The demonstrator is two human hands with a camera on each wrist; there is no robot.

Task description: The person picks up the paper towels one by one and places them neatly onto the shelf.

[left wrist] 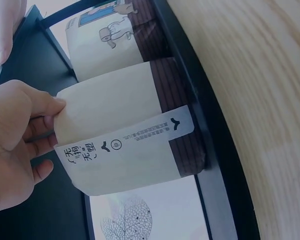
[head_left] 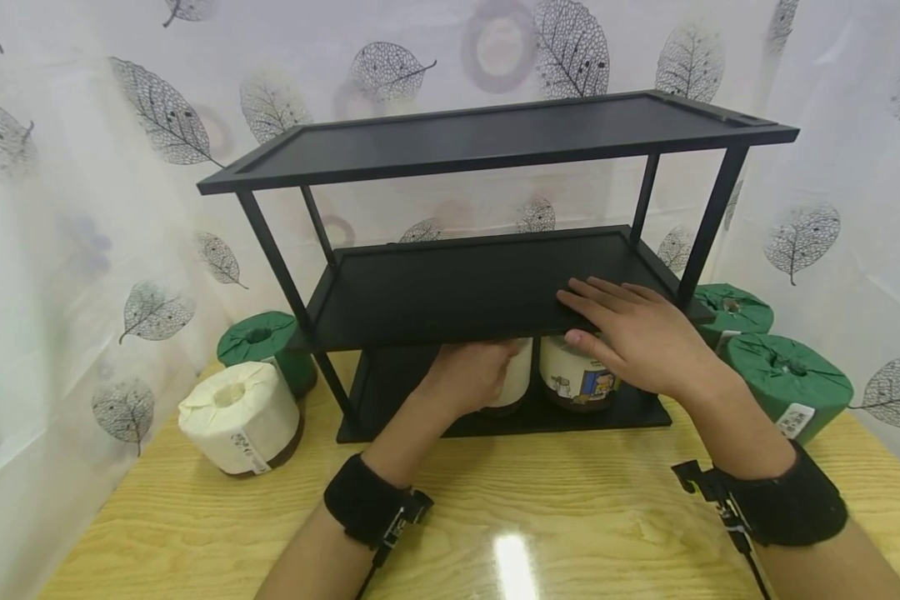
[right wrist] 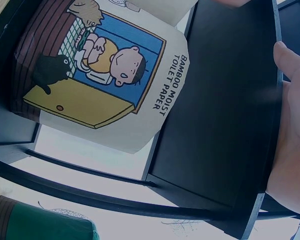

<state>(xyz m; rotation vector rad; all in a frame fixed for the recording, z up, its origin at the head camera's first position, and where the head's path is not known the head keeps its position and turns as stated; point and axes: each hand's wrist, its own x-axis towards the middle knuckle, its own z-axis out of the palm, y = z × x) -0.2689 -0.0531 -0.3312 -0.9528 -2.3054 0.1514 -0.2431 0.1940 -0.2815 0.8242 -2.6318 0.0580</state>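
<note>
Cream paper wraps the roll [left wrist: 107, 122] that the person's left grip [left wrist: 12, 140] grasps, fingers bent over its top edge. It is at the front of the bottom shelf [head_left: 390, 379] of a black rack [head_left: 480, 154], just beside a second cream roll [head_left: 566, 367]; whether its base sits fully down, I can't tell. The right grip [head_left: 626, 329] is unclenched, laid over the front of the middle shelf [head_left: 450, 283], holding nothing.

From where I stand, the headroom looks like the worry: lifting or tilting could scrape the wrapper on that middle shelf, and a sideways nudge could knock the neighbour. The smooth paper might slip too, with only the top edge held.

The left wrist view shows those fingers and a printed label [left wrist: 130, 135], both hidden from the head camera. The right wrist view reads "BAMBOO MOIST TOILET PAPER" on the neighbour, lettering the shelf cuts off from above. Only the head view takes in the cream roll at the left [head_left: 232, 417] standing on the bench [head_left: 457, 517].
</note>
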